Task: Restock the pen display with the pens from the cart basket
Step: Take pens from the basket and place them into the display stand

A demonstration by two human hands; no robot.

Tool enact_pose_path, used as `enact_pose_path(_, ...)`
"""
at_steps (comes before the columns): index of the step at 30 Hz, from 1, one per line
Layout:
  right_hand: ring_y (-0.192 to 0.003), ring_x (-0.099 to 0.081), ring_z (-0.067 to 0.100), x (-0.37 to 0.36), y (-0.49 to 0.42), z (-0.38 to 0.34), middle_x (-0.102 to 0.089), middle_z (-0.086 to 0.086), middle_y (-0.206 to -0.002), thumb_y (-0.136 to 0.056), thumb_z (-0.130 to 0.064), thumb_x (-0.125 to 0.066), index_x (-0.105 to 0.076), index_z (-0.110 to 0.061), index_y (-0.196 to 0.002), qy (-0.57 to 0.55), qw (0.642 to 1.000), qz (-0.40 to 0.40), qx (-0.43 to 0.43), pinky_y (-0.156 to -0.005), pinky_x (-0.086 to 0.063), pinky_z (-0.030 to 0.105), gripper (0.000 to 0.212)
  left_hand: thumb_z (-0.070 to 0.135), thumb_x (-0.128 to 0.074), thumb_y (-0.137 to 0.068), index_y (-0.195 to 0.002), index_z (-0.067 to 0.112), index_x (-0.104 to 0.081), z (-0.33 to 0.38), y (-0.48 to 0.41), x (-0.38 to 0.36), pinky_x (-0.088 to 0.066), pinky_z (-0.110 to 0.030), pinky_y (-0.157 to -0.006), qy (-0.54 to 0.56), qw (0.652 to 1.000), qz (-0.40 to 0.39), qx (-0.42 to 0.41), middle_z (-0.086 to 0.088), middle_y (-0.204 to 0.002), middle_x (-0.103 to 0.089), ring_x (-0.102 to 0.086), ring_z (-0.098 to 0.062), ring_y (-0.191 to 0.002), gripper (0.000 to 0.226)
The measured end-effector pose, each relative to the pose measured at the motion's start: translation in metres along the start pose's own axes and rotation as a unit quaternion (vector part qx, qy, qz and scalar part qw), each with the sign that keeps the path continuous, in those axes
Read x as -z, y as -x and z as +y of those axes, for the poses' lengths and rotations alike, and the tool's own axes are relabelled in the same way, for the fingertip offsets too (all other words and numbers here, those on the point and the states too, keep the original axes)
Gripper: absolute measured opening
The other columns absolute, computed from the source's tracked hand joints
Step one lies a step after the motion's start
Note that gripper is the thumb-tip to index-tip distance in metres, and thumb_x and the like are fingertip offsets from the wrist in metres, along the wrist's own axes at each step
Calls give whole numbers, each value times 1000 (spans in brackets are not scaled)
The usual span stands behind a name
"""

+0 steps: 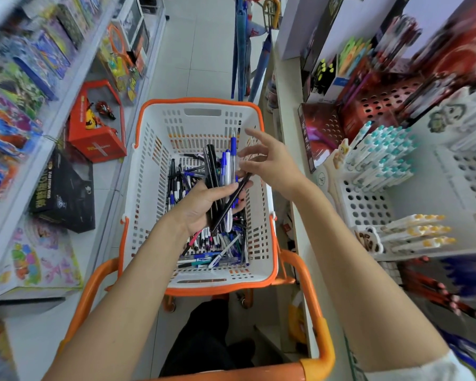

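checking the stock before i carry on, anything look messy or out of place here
The loose pens in the basket lie jumbled, pointing every way. In the bundle held by the left hand, one black pen slants across the others. Nothing looks spilled or broken.

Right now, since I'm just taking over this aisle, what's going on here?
A person is at the cart basket, where many loose pens lie. Their left hand grips a bunch of black and blue pens above it. The right hand reaches to the bunch, fingers spread; whether it pinches a pen is unclear. The pen display stands to the right, with open holes.
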State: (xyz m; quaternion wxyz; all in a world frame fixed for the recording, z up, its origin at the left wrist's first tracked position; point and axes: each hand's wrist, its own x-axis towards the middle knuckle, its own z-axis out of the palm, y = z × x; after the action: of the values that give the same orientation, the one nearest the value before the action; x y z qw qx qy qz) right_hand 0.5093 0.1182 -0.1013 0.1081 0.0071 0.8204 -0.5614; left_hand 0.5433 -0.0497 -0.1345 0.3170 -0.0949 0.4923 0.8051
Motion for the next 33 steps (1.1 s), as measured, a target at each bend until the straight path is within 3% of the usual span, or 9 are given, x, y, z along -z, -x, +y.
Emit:
enact_pose_path(5,-75,-67,1,5,-5,0,-58,-5,-117,-86,-5,-74,-44,-13,-147,8,997,66,35,-77,-59,23,68,6,-65,-88,-122,2,-55,1,6,6,-61,-31,-75,-23,999,-17,34,-16,-112,-73,-72,-20,-95,36)
enact_pose_path(8,-80,-67,3,4,-5,-2,-60,-8,-113,-89,-9,-71,-46,-11,-145,19,996,61,55,-79,-59,23,61,9,-68,-82,-123,3,-54,2,7,9,-60,-30,-68,-27,998,-30,49,-16,-109,-73,-72,-18,-86,43)
enact_pose_path(11,-86,-67,8,5,-5,1,-67,0,-106,-91,-16,-70,-52,-13,-140,32,999,14,42,-80,-57,23,52,7,-67,-78,-105,6,-68,3,8,9,-59,-27,-64,-38,997,-39,49,-14,-100,-75,-69,-16,-75,26)
enact_pose_path(14,-69,-62,9,7,-6,3,-68,13,-88,-89,-9,-72,-65,-11,-120,31,999,-21,28,-72,-53,21,32,4,-66,-80,-105,7,-67,1,9,9,-59,-28,-63,-48,996,-53,62,-16,-100,-74,-69,-16,-74,25)
enact_pose_path(16,-66,-60,6,11,-6,-2,-66,7,-84,-88,-8,-72,-67,-13,-114,53,997,-52,14,-70,-52,18,27,4,-66,-78,-107,6,-66,0,9,9,-58,-28,-62,-45,994,-66,69,-17,-99,-74,-68,-17,-73,29)
enact_pose_path(20,-82,-63,24,20,-11,-15,-68,18,-97,-82,-5,-77,-69,-12,-94,116,981,-152,-17,-87,-53,28,16,4,-66,-78,-110,5,-64,0,9,13,-57,-29,-61,-61,992,-84,74,-16,-98,-74,-69,-17,-71,33)
enact_pose_path(22,-90,-66,22,24,-14,-20,-69,12,-94,-80,0,-76,-67,-12,-87,106,981,-161,-22,-95,-51,31,17,5,-66,-77,-110,6,-65,0,9,15,-58,-29,-63,-68,991,-84,81,-14,-98,-74,-70,-17,-73,33)
enact_pose_path(27,-103,-69,13,36,-18,-24,-73,5,-110,-90,-2,-66,-69,-3,-100,22,998,-58,13,-93,-54,22,10,3,-66,-75,-99,8,-66,3,9,22,-59,-29,-62,-73,991,-75,85,-15,-96,-74,-69,-18,-73,25)
enact_pose_path(33,-68,-65,10,29,-16,-21,-69,14,-91,-96,-6,-61,-62,5,-101,19,997,46,66,-67,-55,23,12,2,-67,-77,-102,0,-69,-1,3,29,-59,-26,-62,-40,995,-45,83,-13,-94,-74,-69,-17,-75,25)
